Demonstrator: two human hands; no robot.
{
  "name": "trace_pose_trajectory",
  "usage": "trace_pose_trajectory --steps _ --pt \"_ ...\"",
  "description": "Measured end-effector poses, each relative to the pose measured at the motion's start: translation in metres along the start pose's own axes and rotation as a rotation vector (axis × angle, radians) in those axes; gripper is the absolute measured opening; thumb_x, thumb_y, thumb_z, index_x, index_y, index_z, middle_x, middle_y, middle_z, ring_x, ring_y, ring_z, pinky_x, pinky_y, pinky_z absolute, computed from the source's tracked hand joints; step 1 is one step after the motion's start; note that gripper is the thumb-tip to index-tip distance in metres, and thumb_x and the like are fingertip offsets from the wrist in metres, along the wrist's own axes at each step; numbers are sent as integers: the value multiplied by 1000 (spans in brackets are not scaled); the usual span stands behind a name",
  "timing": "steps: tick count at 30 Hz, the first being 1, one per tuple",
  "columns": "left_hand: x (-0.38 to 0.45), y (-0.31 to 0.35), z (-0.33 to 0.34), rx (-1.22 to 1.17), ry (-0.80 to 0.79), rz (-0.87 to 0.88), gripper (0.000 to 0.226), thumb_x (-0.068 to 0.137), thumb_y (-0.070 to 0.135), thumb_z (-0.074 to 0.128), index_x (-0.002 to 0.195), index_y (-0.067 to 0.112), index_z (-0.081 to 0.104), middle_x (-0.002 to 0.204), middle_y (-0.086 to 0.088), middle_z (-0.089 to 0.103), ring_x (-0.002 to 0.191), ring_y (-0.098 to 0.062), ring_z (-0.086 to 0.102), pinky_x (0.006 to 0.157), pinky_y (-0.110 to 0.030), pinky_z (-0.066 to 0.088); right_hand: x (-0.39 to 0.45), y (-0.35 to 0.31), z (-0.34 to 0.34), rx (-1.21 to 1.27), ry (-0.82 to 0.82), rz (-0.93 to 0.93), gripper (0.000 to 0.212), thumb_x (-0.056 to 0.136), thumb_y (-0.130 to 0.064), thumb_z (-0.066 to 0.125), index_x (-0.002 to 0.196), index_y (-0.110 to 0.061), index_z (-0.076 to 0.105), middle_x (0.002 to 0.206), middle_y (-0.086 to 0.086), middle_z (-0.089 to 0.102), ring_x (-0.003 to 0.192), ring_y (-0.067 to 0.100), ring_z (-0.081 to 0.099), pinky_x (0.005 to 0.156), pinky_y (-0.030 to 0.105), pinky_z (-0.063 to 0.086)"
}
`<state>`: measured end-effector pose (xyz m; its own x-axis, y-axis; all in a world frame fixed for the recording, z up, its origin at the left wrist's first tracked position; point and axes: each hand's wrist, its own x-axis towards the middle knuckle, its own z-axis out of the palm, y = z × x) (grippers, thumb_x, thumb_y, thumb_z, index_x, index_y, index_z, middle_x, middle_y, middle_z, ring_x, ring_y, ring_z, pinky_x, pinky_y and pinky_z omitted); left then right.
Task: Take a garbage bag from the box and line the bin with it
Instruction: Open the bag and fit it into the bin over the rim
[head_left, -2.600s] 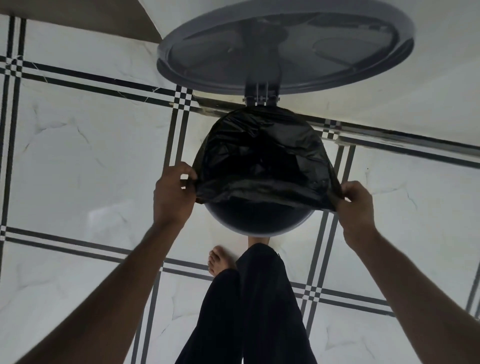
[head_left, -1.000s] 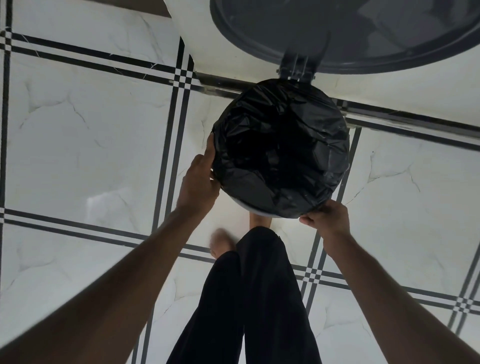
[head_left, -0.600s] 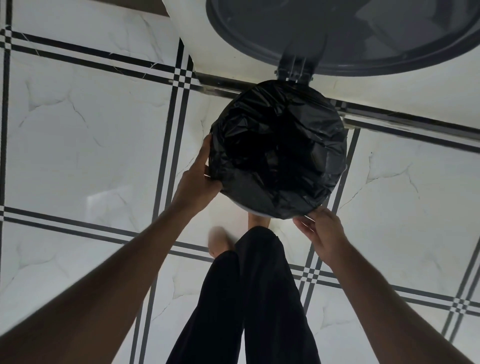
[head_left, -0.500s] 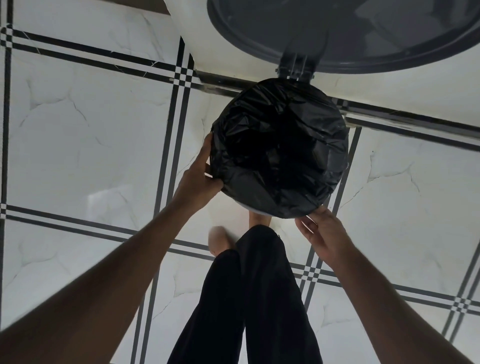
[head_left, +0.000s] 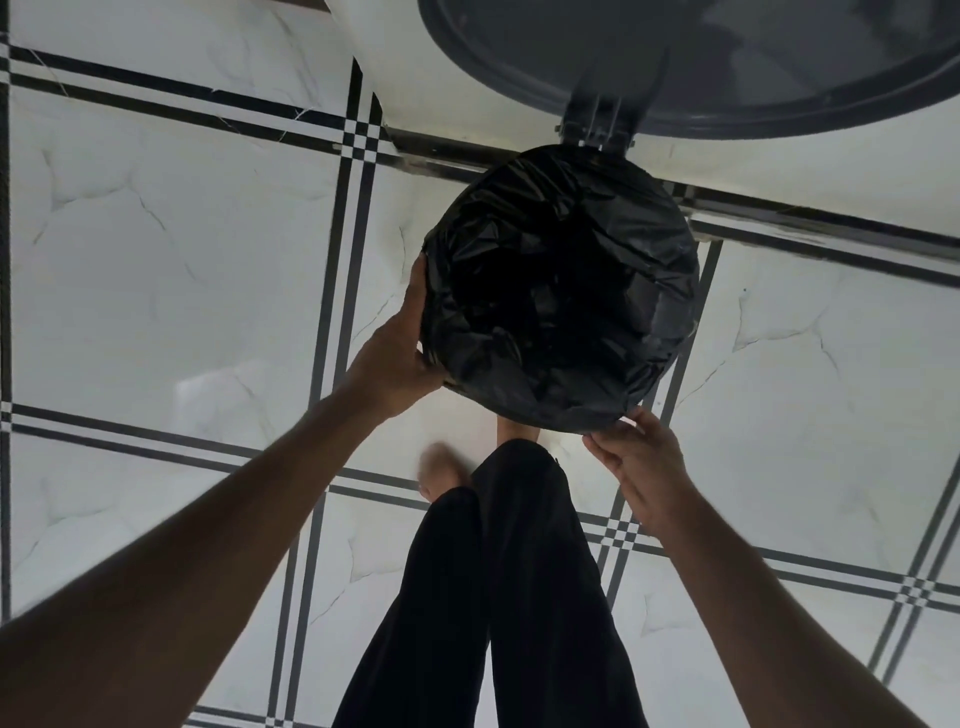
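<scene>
A black garbage bag (head_left: 561, 291) is stretched over the mouth of a round bin, with its hem folded down around the rim. The bin's body is hidden under the bag. The grey lid (head_left: 727, 62) stands raised on its hinge (head_left: 597, 119) behind. My left hand (head_left: 395, 358) cups the bag-covered left side of the bin, its fingers hidden underneath. My right hand (head_left: 639, 462) is at the near right rim with its fingers apart, the fingertips touching the bag's hem.
My legs in black trousers (head_left: 519, 571) and a bare foot (head_left: 441, 467) stand right in front of the bin. The floor is white marble tile with black stripes (head_left: 332, 291). A white wall base (head_left: 467, 104) runs behind the bin.
The bag's near edge came down over the front rim. My left hand shifted to the bin's left side. My right hand let go of the hem and spread its fingers.
</scene>
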<state>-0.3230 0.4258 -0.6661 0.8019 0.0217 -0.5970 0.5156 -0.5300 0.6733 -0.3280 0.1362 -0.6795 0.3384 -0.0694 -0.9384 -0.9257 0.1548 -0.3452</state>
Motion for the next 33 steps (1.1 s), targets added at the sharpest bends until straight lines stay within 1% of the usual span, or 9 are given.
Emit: trace_pose_trajectory --steps 2,5,8,13,17,21,23,27,33 --pt "4 3 6 99 74 23 110 89 21 72 157 25 -15 122 5 60 83 -11 66 66 -17 55 5 -9 8 -164 82 -60 42 77 20 68 115 5 58 93 17 71 87 29 71 74 28 61" --pt "12 -4 14 133 158 37 108 92 19 69 156 28 -17 119 -7 68 88 -20 72 70 -40 64 9 -18 18 -220 168 -75 38 74 22 68 103 -2 64 94 18 73 83 29 74 72 26 62" --pt "15 -8 18 146 213 -2 108 88 18 73 157 34 -9 126 -6 64 94 -24 72 77 -47 63 12 -24 22 -58 289 -28 33 80 24 59 92 -6 61 84 13 71 70 21 73 65 22 61" --pt "12 -9 7 19 292 -95 92 88 3 67 156 39 17 123 -1 52 96 -13 61 76 -32 59 10 -25 8 178 286 0 41 87 20 48 121 -1 57 108 20 69 89 22 70 71 26 61" --pt "0 3 -1 -129 441 -187 66 93 -2 49 150 27 35 127 -2 52 96 -7 58 67 -8 46 -30 -41 6 -526 655 -555 40 78 9 45 110 -14 55 111 6 60 92 21 57 79 34 50" --pt "-2 15 -5 -78 465 -63 47 100 29 54 145 20 46 129 -5 53 98 -9 60 83 -21 53 -55 -67 42 -942 257 -1021 36 78 4 54 107 -15 62 106 -4 60 104 24 56 89 22 40" --pt "9 18 -5 45 416 19 50 100 36 53 147 20 46 128 -6 54 107 -18 61 89 -33 55 -40 -77 70 -1160 116 -1060 44 79 -2 56 120 -16 61 118 2 61 115 25 53 98 21 37" --pt "41 14 -6 181 457 51 36 100 30 49 132 17 61 114 -10 62 101 -27 63 86 -42 56 39 -87 116 -1657 58 -939 71 84 -24 57 151 -23 32 147 13 40 138 34 34 112 50 34" --pt "59 -6 0 79 511 133 31 103 28 44 108 10 69 91 -5 71 86 -22 67 75 -43 54 157 -92 140 -1995 91 -570 64 96 -31 48 155 -21 24 159 15 23 147 36 19 116 59 16"
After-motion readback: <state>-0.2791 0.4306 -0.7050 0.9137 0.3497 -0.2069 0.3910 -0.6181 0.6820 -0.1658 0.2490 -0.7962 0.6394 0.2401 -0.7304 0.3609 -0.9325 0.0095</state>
